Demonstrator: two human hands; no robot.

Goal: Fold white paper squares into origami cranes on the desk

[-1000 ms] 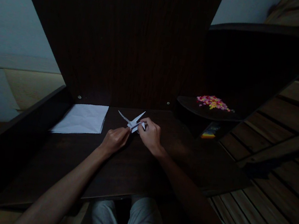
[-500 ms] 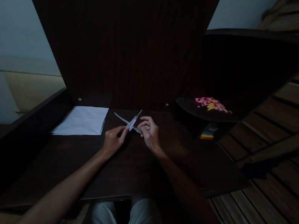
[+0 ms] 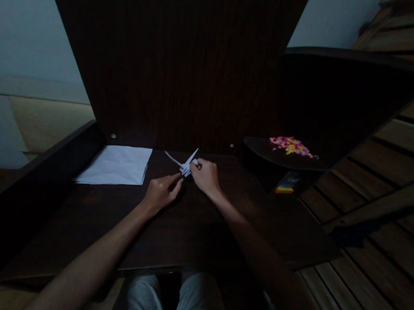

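Observation:
A white folded-paper figure (image 3: 185, 167) with long pointed ends, like an origami crane, is held over the dark desk. My right hand (image 3: 206, 176) pinches its right side between thumb and fingers, hiding that part. Just below and left of the figure is my left hand (image 3: 161, 192), its thumb and index finger apart. The left fingertips are close to the paper's lower edge; whether they touch it is hard to see in the dim light. To the left of my hands lies a stack of white paper sheets (image 3: 116, 163) with crease lines.
The dark wooden desk (image 3: 161, 237) has a raised panel at its back and a side wall (image 3: 21, 198) at the left. On a small corner shelf (image 3: 258, 147) at the right rests a pile of small colourful pieces (image 3: 291, 145). Below it stands a small rainbow-edged box (image 3: 287, 184).
My right hand has moved left and closed on the paper figure. My left thumb and finger, which were pinching it, have come apart and sit slightly lower. The figure has turned.

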